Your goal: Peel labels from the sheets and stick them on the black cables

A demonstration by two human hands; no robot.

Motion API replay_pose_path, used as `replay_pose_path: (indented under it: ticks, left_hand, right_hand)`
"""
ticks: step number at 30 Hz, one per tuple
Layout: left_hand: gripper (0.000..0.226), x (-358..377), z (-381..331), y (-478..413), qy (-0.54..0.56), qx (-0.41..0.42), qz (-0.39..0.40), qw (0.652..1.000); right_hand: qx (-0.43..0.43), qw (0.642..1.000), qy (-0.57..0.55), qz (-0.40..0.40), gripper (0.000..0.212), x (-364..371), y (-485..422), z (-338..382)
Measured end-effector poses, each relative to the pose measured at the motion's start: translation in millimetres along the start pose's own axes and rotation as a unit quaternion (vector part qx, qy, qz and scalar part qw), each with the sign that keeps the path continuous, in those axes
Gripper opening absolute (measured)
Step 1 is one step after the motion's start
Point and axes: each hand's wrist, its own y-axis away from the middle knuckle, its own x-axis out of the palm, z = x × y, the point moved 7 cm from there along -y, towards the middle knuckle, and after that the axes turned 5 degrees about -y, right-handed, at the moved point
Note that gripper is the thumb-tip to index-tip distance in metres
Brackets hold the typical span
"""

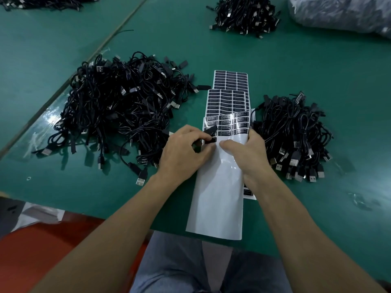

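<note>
Green table (pixel 296 66), black cables (pixel 118 106) heaped at ten o'clock: left grip (pixel 184 149) pinches a cable module (pixel 211 130), right grip (pixel 249 149) clamps the label sheet (pixel 218 197); best peel from a corner.

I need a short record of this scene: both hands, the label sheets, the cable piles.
left hand: pinches a small black cable part above the sheet
right hand: grips the right edge of the mostly peeled white label sheet
other sheets: fuller black-label sheets lie beyond it
cable piles: large black cable pile left, smaller black cable pile right
surface: green table
</note>
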Motion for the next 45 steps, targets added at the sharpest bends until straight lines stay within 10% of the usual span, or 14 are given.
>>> replay_pose_path:
  ticks: [45]
  left_hand:
    - [0.016, -2.1, 4.9, -2.0, 0.028, -0.057, -0.031, 0.997]
  right_hand:
    - [-0.066, 0.987, 0.144, -0.012, 0.049, 4.1, 15.5, 4.4]
